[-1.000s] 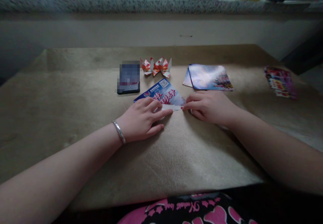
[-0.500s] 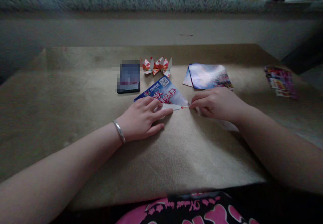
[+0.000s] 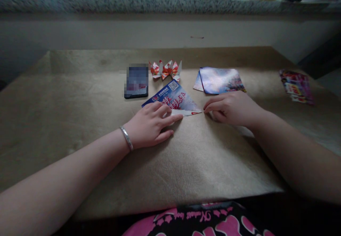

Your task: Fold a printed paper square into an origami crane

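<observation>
A blue printed paper folded into a triangle (image 3: 174,95) lies on the table, with a QR code at its top and a white strip along its near edge. My left hand (image 3: 152,124), a silver bangle at its wrist, lies flat on the paper's lower left part, fingers stretched out. Its palm and fingers cover that corner. My right hand (image 3: 231,109) rests just beyond the paper's pointed right corner. Its thumb and fingers are drawn together, a small gap from the tip, and nothing shows between them.
Behind the paper stand red and white origami pieces (image 3: 165,70), beside a dark phone (image 3: 136,83). Square printed sheets (image 3: 223,80) lie right of them. Colourful printed papers (image 3: 296,87) are at the far right of the brown table (image 3: 160,179). A stone sill (image 3: 170,4) holds several items.
My right hand has slid slightly right, off the paper's right corner, which now shows whole. My left hand and the paper stay in place.
</observation>
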`<state>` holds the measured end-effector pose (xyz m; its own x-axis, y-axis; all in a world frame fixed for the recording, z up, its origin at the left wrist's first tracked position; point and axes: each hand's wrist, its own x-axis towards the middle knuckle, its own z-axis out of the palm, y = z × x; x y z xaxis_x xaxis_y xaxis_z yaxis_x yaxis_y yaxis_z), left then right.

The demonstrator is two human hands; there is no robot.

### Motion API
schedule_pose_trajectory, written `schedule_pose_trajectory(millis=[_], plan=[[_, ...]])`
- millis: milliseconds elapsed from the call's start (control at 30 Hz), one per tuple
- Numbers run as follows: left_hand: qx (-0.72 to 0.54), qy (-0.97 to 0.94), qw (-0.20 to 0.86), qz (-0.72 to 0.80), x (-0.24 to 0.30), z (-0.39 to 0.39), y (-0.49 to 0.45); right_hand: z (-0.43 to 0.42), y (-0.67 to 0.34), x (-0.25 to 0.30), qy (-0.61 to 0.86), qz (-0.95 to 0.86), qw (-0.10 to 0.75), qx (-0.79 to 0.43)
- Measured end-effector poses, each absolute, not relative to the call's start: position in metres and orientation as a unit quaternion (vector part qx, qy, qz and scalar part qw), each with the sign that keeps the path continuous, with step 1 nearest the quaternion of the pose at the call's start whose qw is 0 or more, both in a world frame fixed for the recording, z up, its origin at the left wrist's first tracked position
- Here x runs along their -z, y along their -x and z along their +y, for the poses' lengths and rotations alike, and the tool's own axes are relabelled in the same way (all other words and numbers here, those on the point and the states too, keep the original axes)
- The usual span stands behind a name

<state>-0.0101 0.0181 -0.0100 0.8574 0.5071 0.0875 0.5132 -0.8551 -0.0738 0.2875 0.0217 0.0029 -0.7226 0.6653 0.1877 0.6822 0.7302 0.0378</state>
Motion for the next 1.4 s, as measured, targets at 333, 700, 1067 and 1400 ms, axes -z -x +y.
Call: schedule_pose_trajectory(millis=[333, 700, 1067, 1400], plan=[[0.043, 0.963, 0.063, -0.259, 0.007, 0.017, 0.009, 0.014, -0.255, 0.006, 0.309, -0.941, 0.136, 0.023], [0.036, 0.962, 0.085, -0.257, 0.009, 0.017, 0.009, 0.014, -0.245, 0.011, 0.285, -0.945, 0.160, 0.000], [0.027, 0.957, 0.092, -0.275, 0.005, 0.017, 0.002, 0.015, -0.242, 0.012, 0.280, -0.948, 0.154, -0.005], [0.020, 0.961, 0.106, -0.254, 0.001, 0.017, 0.002, 0.014, -0.241, 0.010, 0.292, -0.946, 0.141, 0.010]])
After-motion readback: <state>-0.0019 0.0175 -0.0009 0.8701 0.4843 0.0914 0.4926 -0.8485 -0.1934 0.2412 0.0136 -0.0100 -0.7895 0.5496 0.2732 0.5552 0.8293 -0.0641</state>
